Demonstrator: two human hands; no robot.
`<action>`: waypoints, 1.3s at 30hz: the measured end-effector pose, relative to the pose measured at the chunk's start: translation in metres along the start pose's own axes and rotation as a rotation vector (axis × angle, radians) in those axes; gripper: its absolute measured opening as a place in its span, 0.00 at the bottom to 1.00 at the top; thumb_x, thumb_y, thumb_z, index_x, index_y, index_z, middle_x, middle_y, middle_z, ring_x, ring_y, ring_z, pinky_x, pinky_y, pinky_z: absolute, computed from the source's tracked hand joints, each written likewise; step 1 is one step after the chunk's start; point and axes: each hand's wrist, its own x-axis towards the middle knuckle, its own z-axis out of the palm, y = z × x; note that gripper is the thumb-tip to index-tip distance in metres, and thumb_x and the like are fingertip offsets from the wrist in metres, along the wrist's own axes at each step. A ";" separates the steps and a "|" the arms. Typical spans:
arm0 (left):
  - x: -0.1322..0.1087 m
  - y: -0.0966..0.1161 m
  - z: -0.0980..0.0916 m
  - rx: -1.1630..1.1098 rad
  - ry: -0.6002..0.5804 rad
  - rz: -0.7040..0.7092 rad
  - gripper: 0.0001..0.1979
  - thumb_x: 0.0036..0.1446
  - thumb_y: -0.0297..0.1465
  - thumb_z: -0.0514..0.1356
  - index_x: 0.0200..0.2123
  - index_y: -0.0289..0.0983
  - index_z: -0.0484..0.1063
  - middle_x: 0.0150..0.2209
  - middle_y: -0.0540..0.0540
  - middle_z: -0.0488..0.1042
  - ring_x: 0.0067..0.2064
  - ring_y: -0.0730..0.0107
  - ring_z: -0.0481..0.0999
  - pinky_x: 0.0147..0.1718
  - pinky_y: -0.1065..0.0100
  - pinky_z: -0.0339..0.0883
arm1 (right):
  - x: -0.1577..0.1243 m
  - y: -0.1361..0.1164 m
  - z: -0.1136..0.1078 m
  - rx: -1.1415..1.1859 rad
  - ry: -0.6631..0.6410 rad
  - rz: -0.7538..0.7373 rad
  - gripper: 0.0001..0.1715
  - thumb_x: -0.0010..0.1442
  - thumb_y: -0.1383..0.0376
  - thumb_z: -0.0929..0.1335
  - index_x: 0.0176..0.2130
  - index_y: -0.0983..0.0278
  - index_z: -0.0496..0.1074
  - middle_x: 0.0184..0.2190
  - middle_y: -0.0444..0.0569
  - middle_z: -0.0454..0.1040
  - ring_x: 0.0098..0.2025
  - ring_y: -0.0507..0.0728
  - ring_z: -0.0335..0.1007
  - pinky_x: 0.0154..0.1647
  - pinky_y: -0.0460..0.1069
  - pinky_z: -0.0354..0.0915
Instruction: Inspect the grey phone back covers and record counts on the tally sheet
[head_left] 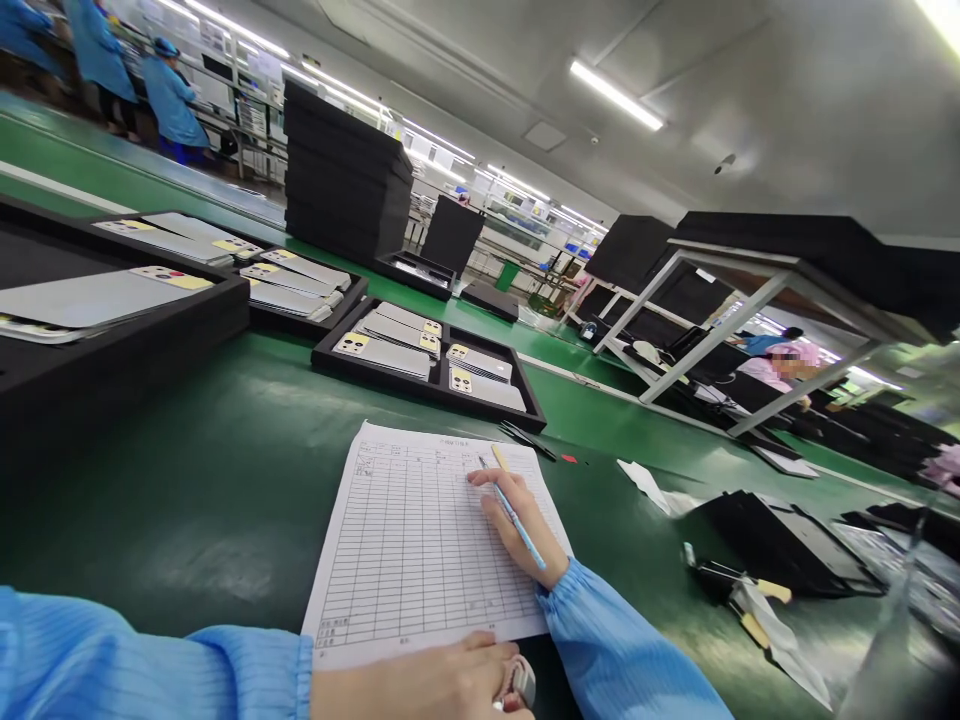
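Right hand (531,522) holding pen (529,543), printed sheet (397,540) beneath

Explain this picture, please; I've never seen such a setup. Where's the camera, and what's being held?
There's no machine here, just a person's two hands in blue sleeves. The one picture comes from a camera worn on the head, looking forward and down. The right hand holds a slim blue pen over a printed form. The left hand lies near the form's lower edge; a small pale item at its fingers is unclear. Beyond, on the green table, black trays hold flat, pale panels.
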 end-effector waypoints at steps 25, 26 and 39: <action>-0.002 0.001 -0.013 -0.076 -0.039 0.007 0.07 0.57 0.20 0.50 0.30 0.36 0.59 0.32 0.47 0.66 0.36 0.69 0.66 0.41 0.69 0.64 | -0.076 -0.007 0.023 0.213 0.391 0.210 0.22 0.53 0.64 0.63 0.16 0.61 0.47 0.12 0.37 0.47 0.16 0.46 0.43 0.15 0.44 0.46; -0.001 0.001 -0.013 -0.074 -0.045 0.010 0.07 0.57 0.20 0.49 0.30 0.36 0.59 0.32 0.47 0.66 0.36 0.69 0.66 0.41 0.68 0.65 | -0.076 -0.007 0.023 0.199 0.391 0.198 0.21 0.53 0.65 0.63 0.16 0.61 0.47 0.12 0.37 0.46 0.16 0.46 0.42 0.15 0.44 0.45; 0.000 0.001 -0.018 -0.077 -0.059 0.028 0.06 0.55 0.21 0.53 0.28 0.36 0.60 0.32 0.48 0.65 0.35 0.70 0.65 0.42 0.70 0.63 | -0.075 -0.006 0.024 0.099 0.376 0.115 0.20 0.52 0.69 0.62 0.18 0.62 0.45 0.15 0.37 0.43 0.18 0.46 0.39 0.16 0.44 0.43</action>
